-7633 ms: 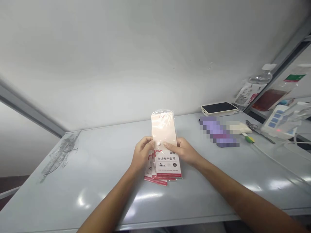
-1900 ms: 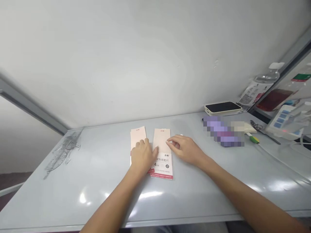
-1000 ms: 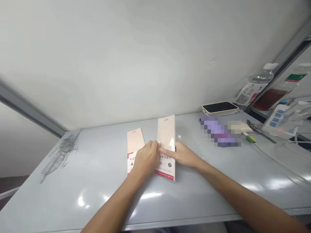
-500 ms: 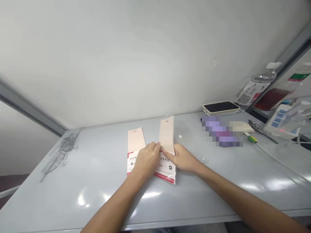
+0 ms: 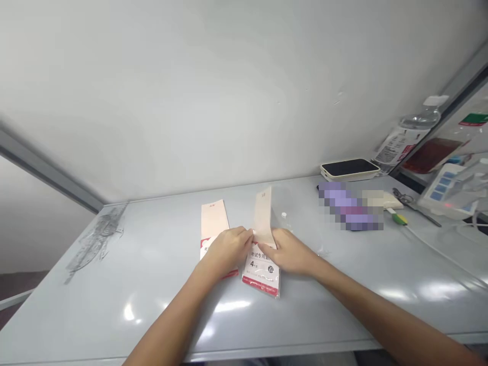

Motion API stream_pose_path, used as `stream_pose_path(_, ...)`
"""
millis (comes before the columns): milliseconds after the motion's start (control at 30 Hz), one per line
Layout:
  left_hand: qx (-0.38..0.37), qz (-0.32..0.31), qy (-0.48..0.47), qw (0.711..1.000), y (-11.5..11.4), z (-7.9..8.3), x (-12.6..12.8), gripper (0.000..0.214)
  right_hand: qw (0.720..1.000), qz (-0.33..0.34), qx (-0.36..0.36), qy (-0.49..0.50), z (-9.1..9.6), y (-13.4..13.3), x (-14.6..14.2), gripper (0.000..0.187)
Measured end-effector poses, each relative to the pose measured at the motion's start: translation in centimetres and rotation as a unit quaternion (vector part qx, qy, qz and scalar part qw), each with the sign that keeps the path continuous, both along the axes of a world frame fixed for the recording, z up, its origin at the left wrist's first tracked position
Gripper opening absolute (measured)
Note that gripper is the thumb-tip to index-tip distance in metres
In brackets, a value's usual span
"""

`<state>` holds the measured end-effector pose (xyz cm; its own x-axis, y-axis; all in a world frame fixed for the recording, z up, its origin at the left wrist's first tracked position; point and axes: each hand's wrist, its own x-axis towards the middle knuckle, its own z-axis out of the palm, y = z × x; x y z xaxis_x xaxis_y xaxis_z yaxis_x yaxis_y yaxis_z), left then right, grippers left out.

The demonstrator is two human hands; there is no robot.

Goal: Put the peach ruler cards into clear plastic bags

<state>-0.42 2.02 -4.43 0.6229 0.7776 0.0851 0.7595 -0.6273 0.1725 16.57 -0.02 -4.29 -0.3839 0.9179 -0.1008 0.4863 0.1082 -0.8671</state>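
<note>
Partly, the left hand (image 5: 227, 250) hides the left ruler packet (image 5: 212, 223).

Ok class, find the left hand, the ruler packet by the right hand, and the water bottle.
Left hand (image 5: 229, 250): head view, back of the hand.
Ruler packet (image 5: 261, 269): head view, printed label.
Water bottle (image 5: 400, 143): head view, printed label.

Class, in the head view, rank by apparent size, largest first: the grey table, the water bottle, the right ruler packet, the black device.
1. The grey table
2. The water bottle and the right ruler packet look alike; the bottle is farther off, so unranked.
3. The black device
</note>
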Motion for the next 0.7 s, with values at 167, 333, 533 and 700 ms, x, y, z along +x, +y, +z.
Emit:
stream_pose_path(167, -0.018, -0.027, 0.006, 0.999, 0.1, 0.6, -0.3, 0.028, 1.000, -0.002, 0.003, -0.007, -0.1, 0.0, 0.1, 0.018)
stream_pose_path(333, 0.018, 0.010, -0.023, 1.000, 0.0, -0.2, 0.1, 0.027, 1.000, 0.010, 0.021, 0.000, -0.2, -0.2, -0.1, 0.017)
stream_pose_path(533, 0.033, 0.074, -0.139, 0.987, -0.1, -1.6, 0.8, 0.020, 0.999, 0.006, 0.032, -0.005, -0.4, -0.3, -0.1, 0.020)
stream_pose_path(700, -0.002, 0.130, -0.244, 0.961, -0.2, -1.3, 1.2, 0.019, 0.999, -0.015, 0.025, 0.034, -0.3, 0.2, 0.2, 0.021)
